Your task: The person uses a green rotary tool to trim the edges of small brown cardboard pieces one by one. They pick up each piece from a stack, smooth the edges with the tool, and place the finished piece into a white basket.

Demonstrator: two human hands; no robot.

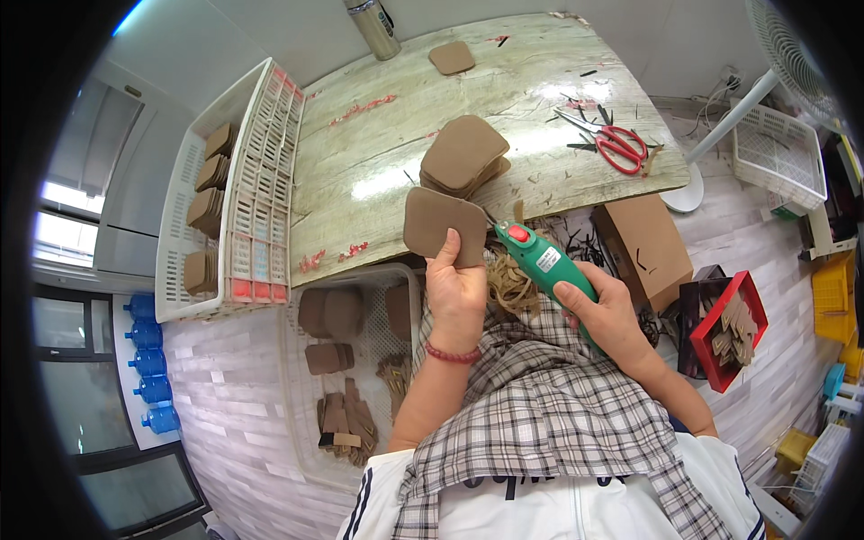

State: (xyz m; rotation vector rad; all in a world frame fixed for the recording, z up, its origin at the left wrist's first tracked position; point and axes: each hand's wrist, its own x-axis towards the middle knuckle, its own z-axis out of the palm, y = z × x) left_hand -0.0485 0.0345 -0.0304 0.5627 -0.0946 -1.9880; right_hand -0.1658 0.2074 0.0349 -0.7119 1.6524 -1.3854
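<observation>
My left hand (457,297) grips a flat brown pad (434,220) with rounded corners, thumb on top and fingers hidden beneath. In my right hand (612,317) is a green handheld tool (551,265) with a red button, its thin tip close to the pad's right edge; whether they touch I cannot tell. Just beyond, on the table (369,148), lies a stack of similar pads (463,151). A lone pad (451,58) rests near the back edge. Red-handled scissors (621,147) lie at the right among dark scraps. Light brown strips (513,283) are bunched over my lap below the tool.
At left stands a white crate (261,180) with piled pads. Below the table edge, another white crate (297,396) holds pads and strips. A cardboard box (643,247) and a red-rimmed box (754,301) of pieces stand right, near a fan (792,45). A metal flask (373,31) stands at back.
</observation>
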